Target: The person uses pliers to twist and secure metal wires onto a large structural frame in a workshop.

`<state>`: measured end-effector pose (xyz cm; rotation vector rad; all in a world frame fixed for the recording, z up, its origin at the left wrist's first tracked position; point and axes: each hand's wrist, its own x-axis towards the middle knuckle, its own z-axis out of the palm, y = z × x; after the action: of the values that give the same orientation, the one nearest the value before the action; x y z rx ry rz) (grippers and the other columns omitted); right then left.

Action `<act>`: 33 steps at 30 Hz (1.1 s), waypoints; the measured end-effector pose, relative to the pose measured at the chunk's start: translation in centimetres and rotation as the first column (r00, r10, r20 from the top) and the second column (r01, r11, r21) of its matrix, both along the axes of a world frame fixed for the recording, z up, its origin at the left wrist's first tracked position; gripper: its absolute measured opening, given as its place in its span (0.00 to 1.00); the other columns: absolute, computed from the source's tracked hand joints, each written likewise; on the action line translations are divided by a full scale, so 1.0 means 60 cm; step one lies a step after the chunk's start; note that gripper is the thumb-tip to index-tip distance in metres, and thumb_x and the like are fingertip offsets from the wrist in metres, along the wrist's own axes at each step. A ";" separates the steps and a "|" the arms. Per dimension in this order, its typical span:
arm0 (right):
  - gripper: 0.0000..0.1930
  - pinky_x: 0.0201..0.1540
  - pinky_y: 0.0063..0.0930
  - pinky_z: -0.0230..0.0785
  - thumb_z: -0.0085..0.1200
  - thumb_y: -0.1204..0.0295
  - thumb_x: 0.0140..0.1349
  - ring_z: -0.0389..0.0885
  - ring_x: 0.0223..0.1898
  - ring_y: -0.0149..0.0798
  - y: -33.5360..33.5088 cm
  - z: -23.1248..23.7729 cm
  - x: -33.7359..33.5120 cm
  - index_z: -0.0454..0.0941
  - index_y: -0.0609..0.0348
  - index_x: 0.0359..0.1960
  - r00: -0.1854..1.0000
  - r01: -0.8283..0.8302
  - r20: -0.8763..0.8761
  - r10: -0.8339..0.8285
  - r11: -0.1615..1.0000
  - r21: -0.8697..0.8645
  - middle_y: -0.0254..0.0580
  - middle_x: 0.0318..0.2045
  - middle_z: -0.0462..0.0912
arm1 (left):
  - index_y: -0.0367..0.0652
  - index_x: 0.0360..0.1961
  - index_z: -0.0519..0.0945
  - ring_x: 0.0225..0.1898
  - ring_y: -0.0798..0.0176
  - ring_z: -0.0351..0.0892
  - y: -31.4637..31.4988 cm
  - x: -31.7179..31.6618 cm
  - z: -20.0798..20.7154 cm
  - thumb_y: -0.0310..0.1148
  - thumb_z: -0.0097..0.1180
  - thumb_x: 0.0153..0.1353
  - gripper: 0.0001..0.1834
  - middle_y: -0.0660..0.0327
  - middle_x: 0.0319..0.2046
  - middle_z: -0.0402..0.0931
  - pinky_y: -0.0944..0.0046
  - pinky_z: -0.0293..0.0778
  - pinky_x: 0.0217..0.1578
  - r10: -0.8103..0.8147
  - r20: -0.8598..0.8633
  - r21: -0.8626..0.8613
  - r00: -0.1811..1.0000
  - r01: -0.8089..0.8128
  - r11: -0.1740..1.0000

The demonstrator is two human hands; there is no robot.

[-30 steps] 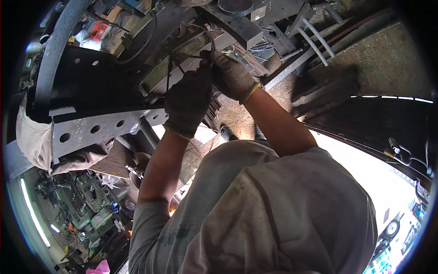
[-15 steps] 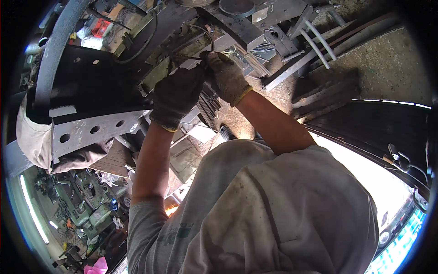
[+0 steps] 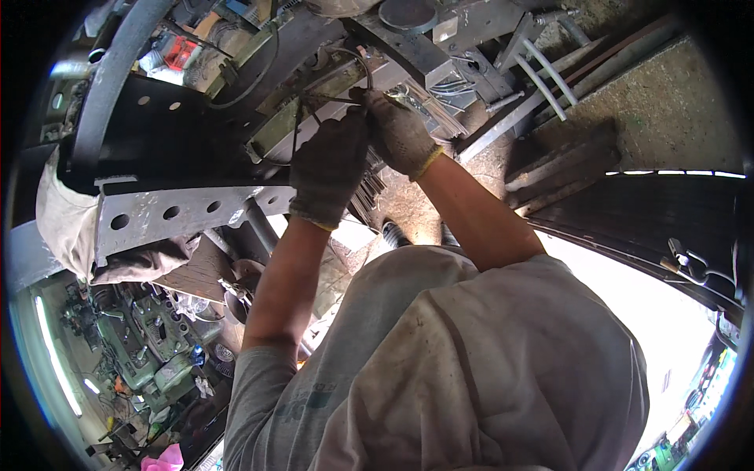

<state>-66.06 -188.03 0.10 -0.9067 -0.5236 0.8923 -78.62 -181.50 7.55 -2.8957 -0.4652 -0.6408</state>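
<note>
- Right hand [image 3: 402,135]: gloved, at the end of a thin dark rod [image 3: 334,99]; closure too dark to tell.
- Left hand [image 3: 330,169]: gloved, just beside the right hand; grip cannot be told.
- Rod: extends leftward from the right hand.
- Perforated metal beam [image 3: 145,217]: left of the left hand.

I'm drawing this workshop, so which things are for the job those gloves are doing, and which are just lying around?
Seem part of the job:
left hand and right hand, gloved
thin dark rods beside them; exact grip hidden

Seem just lying about:
beige cloth at the left end of the holed metal bar
pink thing, lower left
red thing, upper left
</note>
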 end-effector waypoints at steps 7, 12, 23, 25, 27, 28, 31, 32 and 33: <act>0.13 0.47 0.33 0.72 0.43 0.71 0.71 0.80 0.44 0.40 -0.011 0.002 0.013 0.74 0.62 0.53 0.745 0.104 0.664 0.060 0.973 -0.204 0.49 0.43 0.82 | 0.53 0.42 0.81 0.29 0.57 0.82 -0.010 0.010 0.021 0.37 0.60 0.61 0.09 0.61 0.31 0.80 0.58 0.78 0.27 -0.020 0.066 -0.021 0.998 0.021 1.000; 0.18 0.44 0.32 0.74 0.39 0.62 0.76 0.81 0.40 0.43 0.008 -0.022 0.004 0.75 0.65 0.51 0.912 0.080 0.409 -0.004 0.982 -0.170 0.50 0.40 0.82 | 0.54 0.42 0.81 0.32 0.59 0.82 0.008 0.011 0.022 0.35 0.58 0.62 0.08 0.64 0.30 0.80 0.58 0.78 0.26 -0.051 -0.093 -0.010 0.994 0.050 0.999; 0.18 0.43 0.30 0.73 0.42 0.61 0.75 0.81 0.37 0.36 -0.014 0.018 0.043 0.74 0.63 0.54 0.837 0.045 0.514 0.184 0.915 -0.402 0.46 0.40 0.82 | 0.57 0.39 0.78 0.21 0.57 0.79 -0.009 0.007 0.025 0.41 0.55 0.64 0.05 0.63 0.27 0.75 0.58 0.76 0.20 0.006 0.047 0.091 0.999 -0.010 0.996; 0.21 0.44 0.31 0.74 0.48 0.61 0.72 0.81 0.40 0.38 -0.011 -0.005 0.040 0.71 0.63 0.58 0.921 0.213 0.380 -0.085 0.926 -0.311 0.48 0.43 0.82 | 0.56 0.40 0.78 0.22 0.55 0.80 -0.016 0.006 0.040 0.40 0.55 0.64 0.06 0.62 0.29 0.77 0.58 0.77 0.22 -0.034 0.155 0.080 0.987 0.022 0.997; 0.23 0.46 0.39 0.75 0.53 0.58 0.68 0.82 0.41 0.50 -0.032 0.011 0.035 0.72 0.57 0.59 0.763 0.398 0.602 -0.236 0.905 -0.149 0.52 0.42 0.82 | 0.52 0.41 0.80 0.25 0.52 0.81 -0.019 -0.008 0.089 0.35 0.57 0.62 0.06 0.57 0.29 0.79 0.54 0.76 0.25 -0.046 0.009 -0.032 0.999 0.047 0.998; 0.24 0.47 0.44 0.75 0.55 0.57 0.66 0.82 0.41 0.56 -0.053 0.032 0.026 0.72 0.54 0.60 0.663 0.461 0.685 -0.303 0.886 -0.054 0.53 0.41 0.82 | 0.50 0.41 0.81 0.27 0.50 0.81 -0.020 -0.024 0.118 0.33 0.58 0.62 0.07 0.55 0.29 0.79 0.53 0.76 0.27 -0.049 -0.069 -0.089 0.996 0.043 0.995; 0.26 0.41 0.42 0.77 0.61 0.58 0.60 0.83 0.39 0.52 -0.109 0.116 0.006 0.73 0.50 0.59 0.338 0.510 0.907 -0.253 0.859 0.049 0.52 0.37 0.82 | 0.49 0.39 0.82 0.27 0.51 0.81 0.008 -0.067 0.180 0.32 0.61 0.59 0.07 0.57 0.27 0.80 0.55 0.77 0.28 -0.248 -0.020 -0.186 0.969 0.240 0.953; 0.26 0.39 0.41 0.78 0.61 0.59 0.59 0.84 0.39 0.51 -0.113 0.129 0.001 0.74 0.50 0.59 0.239 0.509 0.928 -0.287 0.851 0.132 0.51 0.35 0.82 | 0.50 0.39 0.82 0.26 0.52 0.81 0.016 -0.081 0.195 0.33 0.62 0.59 0.07 0.58 0.27 0.80 0.56 0.77 0.28 -0.284 -0.038 -0.214 0.958 0.270 0.939; 0.23 0.35 0.40 0.77 0.63 0.61 0.57 0.84 0.38 0.49 -0.116 0.143 -0.002 0.78 0.49 0.55 0.143 0.438 0.930 -0.337 0.865 0.246 0.49 0.35 0.82 | 0.48 0.39 0.83 0.28 0.52 0.82 0.026 -0.089 0.202 0.32 0.63 0.58 0.08 0.57 0.28 0.81 0.56 0.77 0.30 -0.330 0.010 -0.290 0.944 0.319 0.902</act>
<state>-66.17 -194.98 8.66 -1.5738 -1.2504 -0.3093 -83.99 -179.93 19.68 -3.2963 -0.0682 -0.5993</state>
